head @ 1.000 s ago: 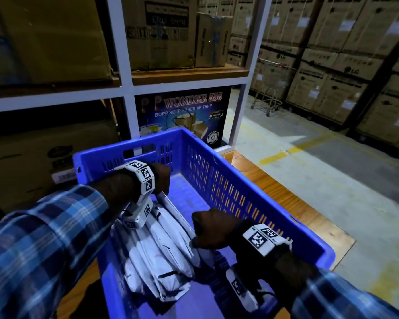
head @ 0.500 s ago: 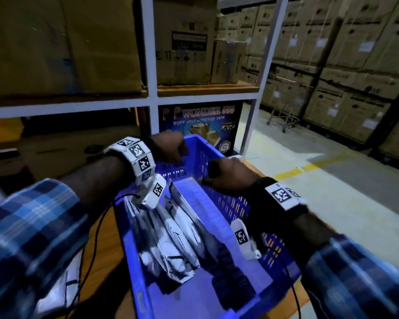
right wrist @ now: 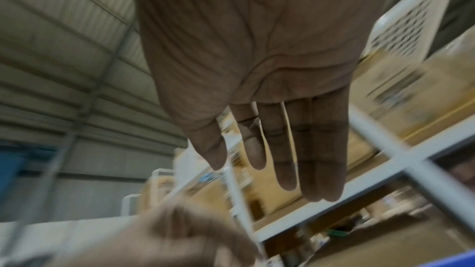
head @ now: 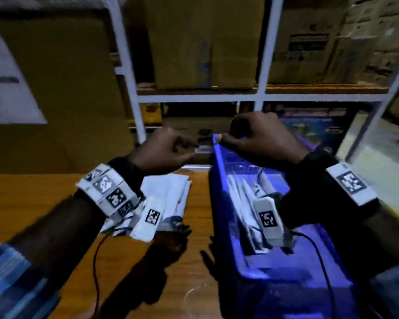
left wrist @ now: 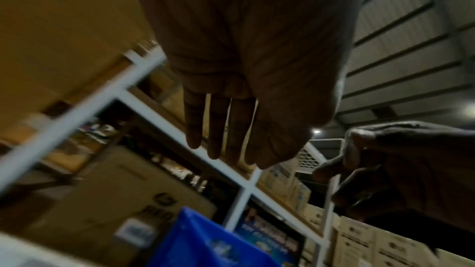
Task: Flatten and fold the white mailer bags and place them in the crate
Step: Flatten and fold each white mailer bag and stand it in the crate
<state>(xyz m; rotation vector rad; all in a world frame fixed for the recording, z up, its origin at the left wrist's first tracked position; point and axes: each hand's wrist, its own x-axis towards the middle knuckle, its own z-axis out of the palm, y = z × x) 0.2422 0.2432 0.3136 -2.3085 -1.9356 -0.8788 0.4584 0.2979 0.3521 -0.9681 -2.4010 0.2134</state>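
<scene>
White plastic film is what these fingers will meet next, though neither hand holds any now: the left hand (head: 168, 153) hangs above the table with fingers loosely extended and nothing in them, as the left wrist view confirms, and the right hand (head: 260, 140) hovers with relaxed fingers over the crate's far rim; from the head view I cannot tell whether it touches that rim. Under the left wrist, at about seven o'clock from the hand, a loose stack of white mailer bags (head: 171, 192) lies on the wooden table (head: 32, 203). At three o'clock from that stack stands the blue crate (head: 219, 203), with folded mailers (head: 242, 196) already inside. Such bags are likely light, limp and slick; a pinch at a corner or the short edge, then a flat-palm sweep, should flatten one.
</scene>
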